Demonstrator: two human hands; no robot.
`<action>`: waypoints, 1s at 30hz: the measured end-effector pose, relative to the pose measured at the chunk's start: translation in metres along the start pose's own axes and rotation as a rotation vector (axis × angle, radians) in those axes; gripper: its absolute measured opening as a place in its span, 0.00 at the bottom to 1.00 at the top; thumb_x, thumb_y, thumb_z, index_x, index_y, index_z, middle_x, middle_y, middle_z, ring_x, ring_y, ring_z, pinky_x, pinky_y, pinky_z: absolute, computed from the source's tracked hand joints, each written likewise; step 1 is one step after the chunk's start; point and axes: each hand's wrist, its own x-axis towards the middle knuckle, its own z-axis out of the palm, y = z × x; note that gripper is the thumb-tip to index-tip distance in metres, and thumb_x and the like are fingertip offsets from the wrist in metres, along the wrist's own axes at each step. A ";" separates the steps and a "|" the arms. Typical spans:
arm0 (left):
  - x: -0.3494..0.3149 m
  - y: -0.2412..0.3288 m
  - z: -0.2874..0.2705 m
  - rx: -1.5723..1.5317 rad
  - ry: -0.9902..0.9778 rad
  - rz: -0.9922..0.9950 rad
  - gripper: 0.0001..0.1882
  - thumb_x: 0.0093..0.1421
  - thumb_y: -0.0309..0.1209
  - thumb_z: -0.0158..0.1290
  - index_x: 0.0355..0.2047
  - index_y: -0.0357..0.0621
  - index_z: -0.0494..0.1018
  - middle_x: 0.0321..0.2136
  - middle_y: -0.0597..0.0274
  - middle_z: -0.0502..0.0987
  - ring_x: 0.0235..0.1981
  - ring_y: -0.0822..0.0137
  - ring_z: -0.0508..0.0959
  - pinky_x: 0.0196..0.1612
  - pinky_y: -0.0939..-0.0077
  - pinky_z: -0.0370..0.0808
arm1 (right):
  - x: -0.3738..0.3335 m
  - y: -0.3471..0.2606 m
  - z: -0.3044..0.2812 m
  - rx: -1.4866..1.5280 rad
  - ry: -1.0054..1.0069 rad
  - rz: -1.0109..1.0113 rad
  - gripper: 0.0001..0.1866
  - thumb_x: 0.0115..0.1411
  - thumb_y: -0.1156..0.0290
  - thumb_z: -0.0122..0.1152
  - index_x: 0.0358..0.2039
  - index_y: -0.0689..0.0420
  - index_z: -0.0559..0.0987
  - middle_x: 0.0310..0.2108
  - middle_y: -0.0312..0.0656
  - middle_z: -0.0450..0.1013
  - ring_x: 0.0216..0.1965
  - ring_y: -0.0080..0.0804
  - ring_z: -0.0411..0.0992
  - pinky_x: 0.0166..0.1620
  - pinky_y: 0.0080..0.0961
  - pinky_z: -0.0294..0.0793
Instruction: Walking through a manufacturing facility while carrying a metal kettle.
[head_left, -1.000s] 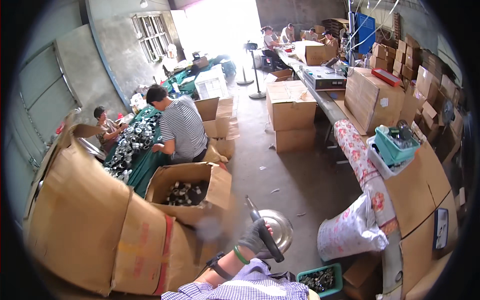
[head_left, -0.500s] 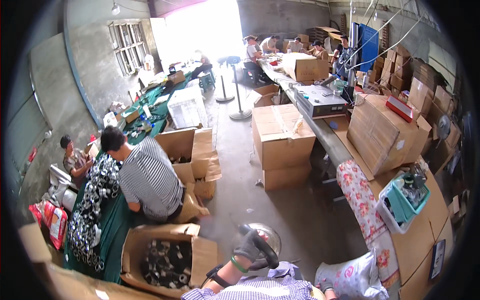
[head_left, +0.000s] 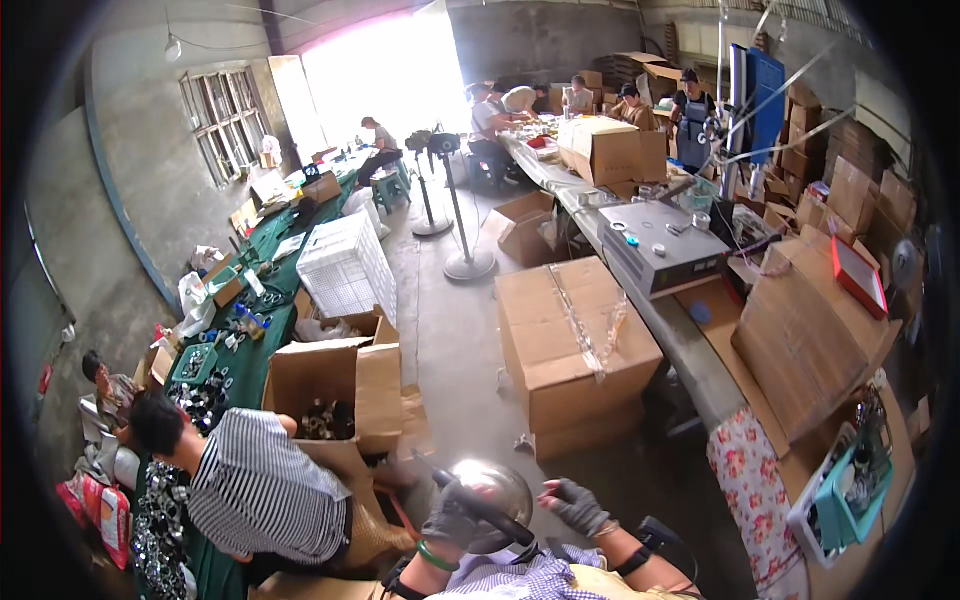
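My left hand (head_left: 453, 520), in a grey glove with a green band at the wrist, is closed around a long black curved piece (head_left: 492, 514) whose exact kind I cannot make out. Behind and partly under that piece is a round, shiny silver domed thing (head_left: 508, 482); whether the two are joined does not show. To the right, my right hand (head_left: 577, 507), also gloved with bare fingertips, is raised with its fingers bent and apart. Nothing shows in it, and its fingertips point toward the silver thing without touching it.
A large taped carton (head_left: 570, 330) stands ahead. At the left, a person in a striped shirt (head_left: 265, 485) bends over a green-covered table (head_left: 225, 380) near an open carton (head_left: 375, 395). On the right are a flowered cloth (head_left: 750, 490) and a teal basket (head_left: 855, 500). Stand fans (head_left: 468, 262) stand farther off.
My right hand has come from beside the white sack at the lower right to near the silver thing. The black piece has tilted and shifted left with my left hand. The view has turned.
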 end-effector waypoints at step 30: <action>0.737 0.200 -0.136 -0.480 0.253 -0.313 0.14 0.51 0.43 0.55 0.34 0.52 0.67 0.28 0.57 0.71 0.29 0.57 0.73 0.35 0.56 0.72 | 0.570 0.188 -0.118 -0.037 0.237 0.544 0.19 0.58 0.63 0.51 0.47 0.59 0.71 0.41 0.40 0.73 0.44 0.31 0.70 0.48 0.26 0.68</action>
